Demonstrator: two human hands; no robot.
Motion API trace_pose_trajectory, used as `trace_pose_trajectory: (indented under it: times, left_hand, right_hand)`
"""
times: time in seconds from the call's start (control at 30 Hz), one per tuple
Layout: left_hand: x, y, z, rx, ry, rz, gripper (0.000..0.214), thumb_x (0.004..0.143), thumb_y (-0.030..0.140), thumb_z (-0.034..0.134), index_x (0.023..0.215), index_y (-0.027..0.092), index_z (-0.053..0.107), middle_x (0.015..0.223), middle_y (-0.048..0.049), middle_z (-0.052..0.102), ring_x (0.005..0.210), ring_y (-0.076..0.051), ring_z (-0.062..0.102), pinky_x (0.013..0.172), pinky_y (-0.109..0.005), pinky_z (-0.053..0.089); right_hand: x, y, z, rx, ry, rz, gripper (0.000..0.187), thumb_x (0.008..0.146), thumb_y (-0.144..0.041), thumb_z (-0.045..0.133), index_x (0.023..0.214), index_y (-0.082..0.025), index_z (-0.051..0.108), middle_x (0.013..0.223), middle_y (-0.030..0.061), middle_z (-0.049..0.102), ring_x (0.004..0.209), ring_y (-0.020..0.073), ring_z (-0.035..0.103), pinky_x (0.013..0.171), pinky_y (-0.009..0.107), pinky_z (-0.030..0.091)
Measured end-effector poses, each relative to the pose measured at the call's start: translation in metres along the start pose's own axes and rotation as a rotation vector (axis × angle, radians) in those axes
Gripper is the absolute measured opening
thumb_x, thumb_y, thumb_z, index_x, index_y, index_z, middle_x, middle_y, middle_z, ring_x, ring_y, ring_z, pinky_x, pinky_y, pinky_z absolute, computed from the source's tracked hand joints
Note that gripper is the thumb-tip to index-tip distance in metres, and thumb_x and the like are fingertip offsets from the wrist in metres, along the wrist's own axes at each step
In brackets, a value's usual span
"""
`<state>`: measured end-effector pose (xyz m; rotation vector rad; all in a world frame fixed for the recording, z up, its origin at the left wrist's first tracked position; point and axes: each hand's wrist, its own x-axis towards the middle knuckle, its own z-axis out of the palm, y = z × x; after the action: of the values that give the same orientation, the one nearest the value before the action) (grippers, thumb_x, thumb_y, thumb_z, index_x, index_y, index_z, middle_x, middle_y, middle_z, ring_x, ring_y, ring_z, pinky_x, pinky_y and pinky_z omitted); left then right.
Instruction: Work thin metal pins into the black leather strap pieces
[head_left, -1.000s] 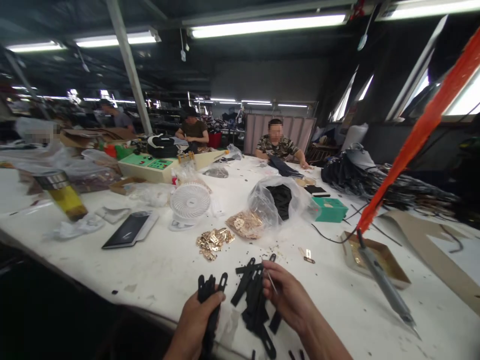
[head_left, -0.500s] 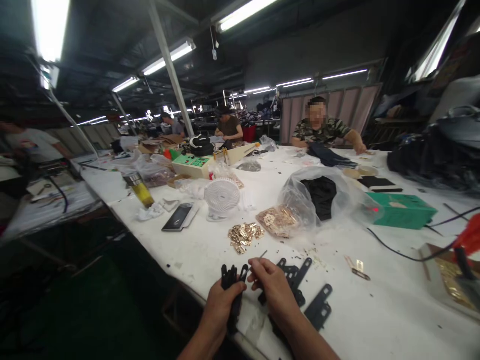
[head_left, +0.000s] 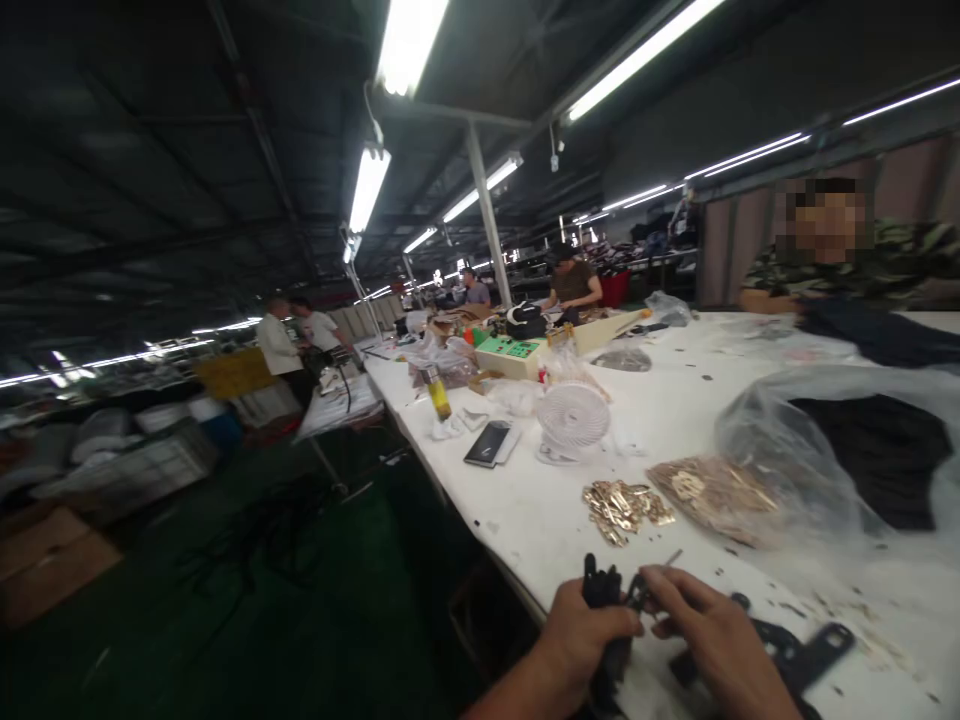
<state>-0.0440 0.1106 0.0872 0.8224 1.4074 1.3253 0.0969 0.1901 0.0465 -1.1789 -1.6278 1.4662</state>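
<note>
My left hand (head_left: pixel 581 640) is closed around a bundle of black flat strap pieces (head_left: pixel 600 588) at the near edge of the white table (head_left: pixel 540 520). My right hand (head_left: pixel 709 630) meets it from the right, fingers pinched on a thin metal pin (head_left: pixel 670 560) against the top of the bundle. More black strap pieces (head_left: pixel 802 650) lie on the table just right of my right hand. A small heap of gold metal fittings (head_left: pixel 622 503) lies beyond my hands.
A clear bag of gold fittings (head_left: pixel 712 485), a large plastic bag with black fabric (head_left: pixel 862 450), a white fan (head_left: pixel 574 420), a phone (head_left: pixel 487 442) and a yellow bottle (head_left: pixel 436 392) sit on the table. A person (head_left: pixel 847 260) sits opposite; others work further back. Dark floor drops off left.
The view has swung left, showing more floor and the workshop's left side. My hands stay together on the black bundle, now lower right in view.
</note>
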Motion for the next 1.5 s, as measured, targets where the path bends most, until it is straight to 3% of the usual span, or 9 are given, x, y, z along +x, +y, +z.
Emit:
trace_pose_trajectory:
  times: [0.13,0.27,0.43,0.7,1.2,1.5]
  left_hand:
    - [0.0,0.0,-0.007,0.021,-0.056,-0.028,0.008,0.065,0.012,0.067,0.071,0.01,0.072,0.051,0.0007,0.056,0.042,-0.01,0.048,0.047,-0.026,0.036]
    - [0.004,-0.007,-0.014,-0.002,-0.052,-0.079,0.011,0.067,0.019,0.069,0.075,0.011,0.07,0.049,0.0022,0.056,0.043,-0.01,0.049,0.046,-0.022,0.038]
    - [-0.005,-0.012,-0.028,0.031,0.025,-0.129,0.018,0.072,0.028,0.072,0.076,0.012,0.065,0.048,0.0013,0.056,0.041,-0.011,0.046,0.042,-0.022,0.038]
    - [-0.036,-0.016,-0.047,0.116,0.165,-0.087,0.027,0.077,0.037,0.074,0.084,0.012,0.066,0.055,0.0002,0.059,0.046,-0.011,0.049,0.045,-0.021,0.038]
    - [-0.046,-0.023,-0.036,0.124,0.204,-0.027,0.026,0.076,0.037,0.075,0.072,0.014,0.063,0.054,0.0011,0.059,0.048,-0.011,0.05,0.046,-0.02,0.038]
    - [-0.05,-0.025,-0.032,-0.003,0.222,-0.024,0.028,0.078,0.038,0.073,0.074,0.013,0.064,0.051,0.0008,0.056,0.045,-0.01,0.047,0.043,-0.02,0.037]
  right_hand:
    - [-0.003,-0.002,0.0,-0.009,0.035,0.041,0.05,0.08,-0.071,0.055,0.082,-0.023,0.069,0.082,0.005,0.072,0.074,0.0259,0.069,0.052,0.029,0.046]
    - [-0.011,-0.014,0.006,0.044,0.048,-0.073,0.043,0.087,-0.061,0.056,0.075,-0.021,0.065,0.074,0.0031,0.07,0.065,0.0211,0.066,0.059,0.028,0.049]
    - [-0.013,-0.018,0.023,0.157,-0.023,-0.212,0.025,0.087,-0.043,0.066,0.081,-0.019,0.065,0.081,0.0026,0.068,0.069,0.0179,0.064,0.067,0.028,0.051]
    - [-0.036,-0.016,0.033,0.131,-0.043,-0.217,0.022,0.092,-0.039,0.063,0.087,-0.018,0.064,0.075,0.0027,0.07,0.069,0.0172,0.067,0.066,0.026,0.053]
    - [-0.048,-0.014,0.038,-0.107,0.049,-0.567,0.008,0.091,-0.02,0.064,0.085,-0.021,0.069,0.081,0.0005,0.071,0.074,0.0142,0.068,0.069,0.022,0.05]
    - [-0.052,-0.016,0.041,-0.068,0.071,-0.529,0.007,0.091,-0.022,0.063,0.086,-0.02,0.068,0.079,0.0001,0.071,0.072,0.0141,0.069,0.068,0.021,0.051]
